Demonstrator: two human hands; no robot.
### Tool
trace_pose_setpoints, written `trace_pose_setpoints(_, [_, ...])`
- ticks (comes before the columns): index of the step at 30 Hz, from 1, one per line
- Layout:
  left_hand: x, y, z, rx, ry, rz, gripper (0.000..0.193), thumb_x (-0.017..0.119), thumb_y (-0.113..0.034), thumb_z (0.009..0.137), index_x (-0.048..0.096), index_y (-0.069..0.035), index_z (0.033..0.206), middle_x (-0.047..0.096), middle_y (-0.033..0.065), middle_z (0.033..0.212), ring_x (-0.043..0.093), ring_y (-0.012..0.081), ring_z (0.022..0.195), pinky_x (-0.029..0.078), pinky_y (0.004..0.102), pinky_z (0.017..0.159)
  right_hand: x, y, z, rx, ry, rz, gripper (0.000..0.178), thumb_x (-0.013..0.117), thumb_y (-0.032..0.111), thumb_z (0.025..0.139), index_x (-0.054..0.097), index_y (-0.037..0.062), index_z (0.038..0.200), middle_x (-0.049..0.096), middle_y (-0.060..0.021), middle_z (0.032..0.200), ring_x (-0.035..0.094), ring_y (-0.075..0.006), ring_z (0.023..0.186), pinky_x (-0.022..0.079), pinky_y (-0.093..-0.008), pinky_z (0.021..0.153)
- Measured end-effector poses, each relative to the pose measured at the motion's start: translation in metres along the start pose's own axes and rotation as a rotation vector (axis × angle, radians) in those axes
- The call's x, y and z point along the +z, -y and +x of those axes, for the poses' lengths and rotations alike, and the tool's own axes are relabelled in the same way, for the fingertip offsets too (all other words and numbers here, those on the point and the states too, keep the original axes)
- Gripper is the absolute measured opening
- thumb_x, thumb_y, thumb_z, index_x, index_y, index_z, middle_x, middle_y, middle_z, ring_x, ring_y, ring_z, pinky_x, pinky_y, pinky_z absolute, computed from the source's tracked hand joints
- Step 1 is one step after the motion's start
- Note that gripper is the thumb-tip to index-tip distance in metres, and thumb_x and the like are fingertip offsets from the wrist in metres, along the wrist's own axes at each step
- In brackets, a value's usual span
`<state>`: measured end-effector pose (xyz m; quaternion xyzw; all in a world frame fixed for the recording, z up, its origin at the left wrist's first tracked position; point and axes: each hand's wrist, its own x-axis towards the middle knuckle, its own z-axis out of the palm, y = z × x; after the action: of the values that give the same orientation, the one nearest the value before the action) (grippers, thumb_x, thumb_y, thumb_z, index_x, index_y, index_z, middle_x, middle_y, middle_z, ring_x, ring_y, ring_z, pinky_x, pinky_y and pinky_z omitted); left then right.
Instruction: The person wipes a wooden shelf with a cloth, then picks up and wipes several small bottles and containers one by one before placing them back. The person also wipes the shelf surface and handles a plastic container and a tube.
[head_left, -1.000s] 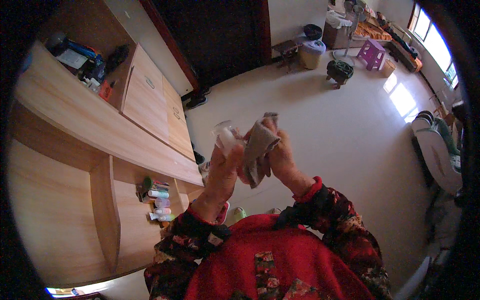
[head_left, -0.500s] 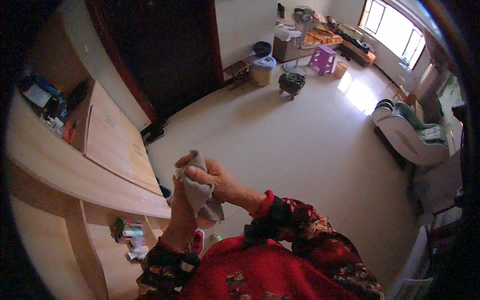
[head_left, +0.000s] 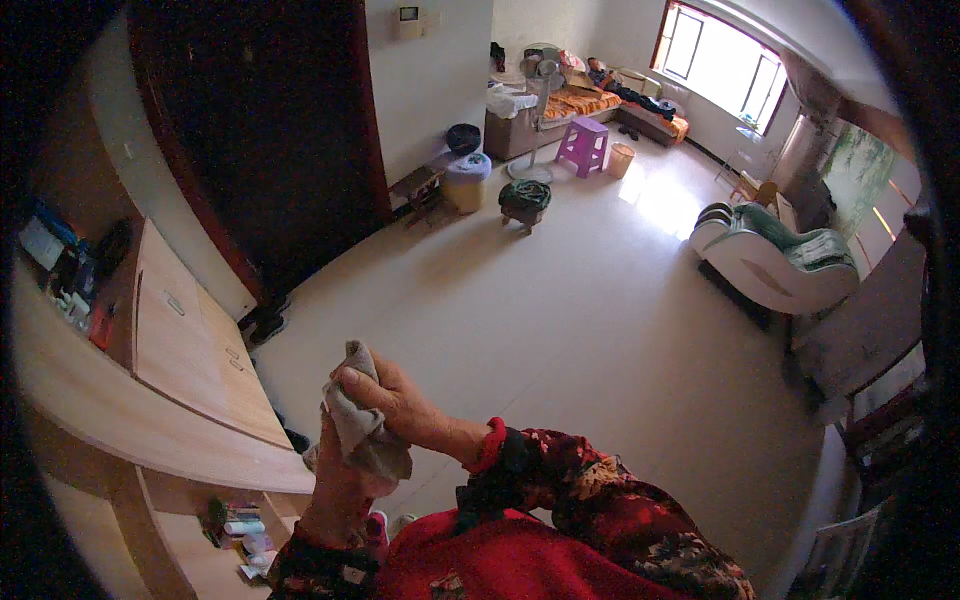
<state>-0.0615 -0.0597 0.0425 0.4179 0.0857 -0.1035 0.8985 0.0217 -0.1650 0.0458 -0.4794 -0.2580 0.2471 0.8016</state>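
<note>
A crumpled grey cloth (head_left: 372, 440) is bunched between my two hands, low and left of the middle. My right hand (head_left: 395, 395) is closed over it, thumb lying across the folds. Below and to the left, my left hand (head_left: 338, 478) grips the same cloth; its fingers are mostly hidden by the folds and the right hand. Loose ends of cloth stick out above the right thumb and hang beneath the right palm. The hands are close to a pale wooden cabinet (head_left: 205, 345).
Open cabinet shelves hold bottles (head_left: 243, 526) at lower left. A dark door (head_left: 265, 130) stands beyond. Farther off are a lidded bucket (head_left: 466, 188), a small stool (head_left: 524, 200), a purple stool (head_left: 583, 148), a fan (head_left: 541, 75) and a person lying on a sofa (head_left: 640, 95). A massage chair (head_left: 770, 265) stands right.
My view has tilted up and turned right, so the room's far things sit lower and farther left. Both hands still hold the cloth together.
</note>
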Motion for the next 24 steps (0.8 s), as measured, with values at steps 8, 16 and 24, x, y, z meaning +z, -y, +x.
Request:
trace_pose_setpoints(8, [-0.055,0.017,0.019,0.147,-0.004,0.294,0.054,0.034,-0.051,0.094,0.032,-0.011,0.130,0.046,0.0114,0.118,0.051,0.0201,0.106,0.045,0.0313,0.087,0.004,0.027,-0.005,-0.022,0.126,-0.126,0.036,0.059,0.035,0.088,0.051,0.0049,0.105,0.059,-0.0076,0.096,0.057,-0.0163,0.091,0.047,-0.0309,0.082])
trace_pose_setpoints(16, [-0.038,0.012,0.005,-0.017,0.188,-0.003,0.092,0.037,-0.078,0.075,0.028,-0.009,0.135,0.044,0.0145,0.125,0.051,0.0284,0.110,0.047,0.0384,0.087,0.003,0.002,-0.004,-0.023,0.002,0.029,0.029,0.057,0.031,0.090,0.050,0.0045,0.101,0.059,-0.0085,0.096,0.057,-0.0164,0.093,0.047,-0.0318,0.081])
trace_pose_setpoints(24, [-0.043,0.018,0.005,0.032,0.239,-0.085,0.095,0.045,-0.079,0.070,0.036,-0.005,0.128,0.055,0.0157,0.109,0.060,0.0283,0.087,0.053,0.0376,0.067,-0.004,-0.013,-0.003,-0.081,0.168,0.196,0.035,0.057,0.019,0.090,0.044,0.0028,0.119,0.058,-0.0127,0.102,0.052,-0.0217,0.107,0.043,-0.0323,0.092])
